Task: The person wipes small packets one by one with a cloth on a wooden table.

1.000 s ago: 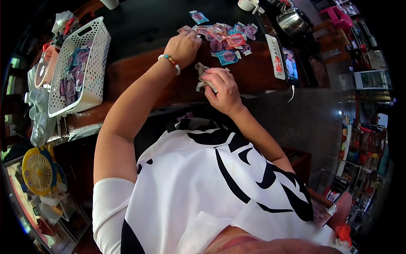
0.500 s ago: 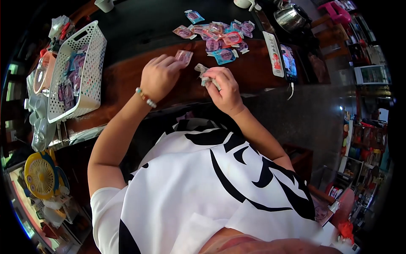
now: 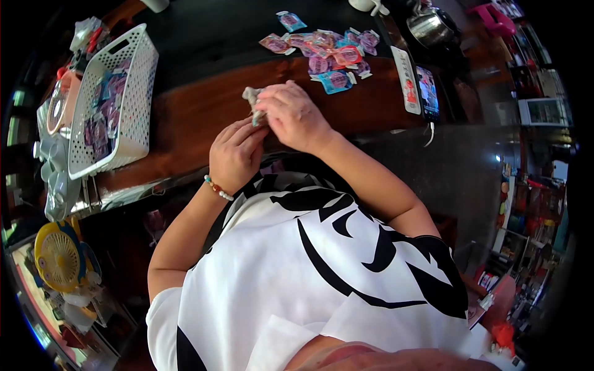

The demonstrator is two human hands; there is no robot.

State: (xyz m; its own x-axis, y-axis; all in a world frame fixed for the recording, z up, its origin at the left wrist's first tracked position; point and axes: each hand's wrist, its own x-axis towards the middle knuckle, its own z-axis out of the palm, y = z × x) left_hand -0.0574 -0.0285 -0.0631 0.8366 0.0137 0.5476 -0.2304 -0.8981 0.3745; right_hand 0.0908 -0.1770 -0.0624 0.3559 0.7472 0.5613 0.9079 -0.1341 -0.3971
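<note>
The right hand (image 3: 294, 117), pinching a crumpled grey-white cloth (image 3: 250, 94), has just met the left hand (image 3: 235, 154) above the dark wooden table's (image 3: 192, 102) front edge, so both work together. Left fingers curl inward; whether they pinch anything is hidden. Glossy pink, blue and purple plastic packets (image 3: 336, 81) lie farther back.

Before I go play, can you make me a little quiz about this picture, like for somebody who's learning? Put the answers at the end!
1. Which hand has the beaded bracelet at its wrist?
2. True or false: the right hand has its fingers on the crumpled cloth.
3. Fill the gap: the white basket at the picture's left side holds small, colourful ____.

Key:
1. The left hand.
2. True.
3. Packets.
</note>
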